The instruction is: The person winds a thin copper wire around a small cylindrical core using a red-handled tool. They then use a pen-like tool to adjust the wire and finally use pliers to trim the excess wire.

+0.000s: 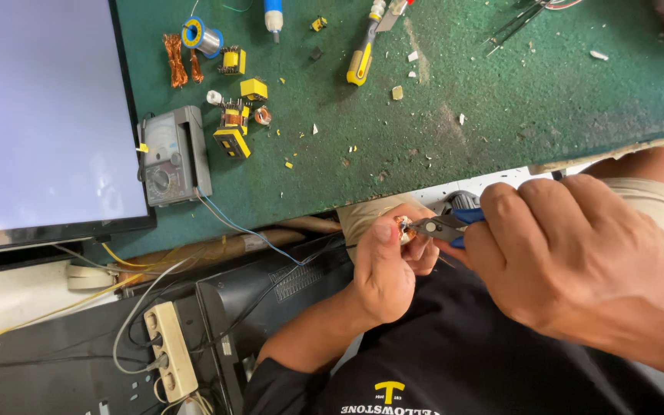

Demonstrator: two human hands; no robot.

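The left hand (384, 269) is closed around one small coil component (403, 227), with copper winding showing between thumb and fingers (423, 253). The component sits just off the front edge of the bench (501, 100), above the person's lap. The right hand (578, 261) is wrapped shut on one pair of blue-handled cutters (443, 227); the tool's tip meets the component at the left hand's fingertips. Whether the cutter's blades are closed on a lead cannot be told.

On the green bench surface, counted:
- One analogue multimeter (172, 156), grey, lying flat near the left edge, with blue wires trailing off the front.
- One solder spool (200, 37).
- Two loose bundles of copper wire (175, 60), just beside the spool.
- About five yellow-cored small transformers (233, 140), grouped right of the meter; the exact count is uncertain where they overlap.
- One yellow-handled hand tool (363, 58), lying at an angle.
- Scattered yellow and white scraps.

One flat screen (44, 115), lit pale, lies at the left. Below the bench edge, one white power strip (172, 350) rests on a black panel, with cables plugged in.

No containers are in view.
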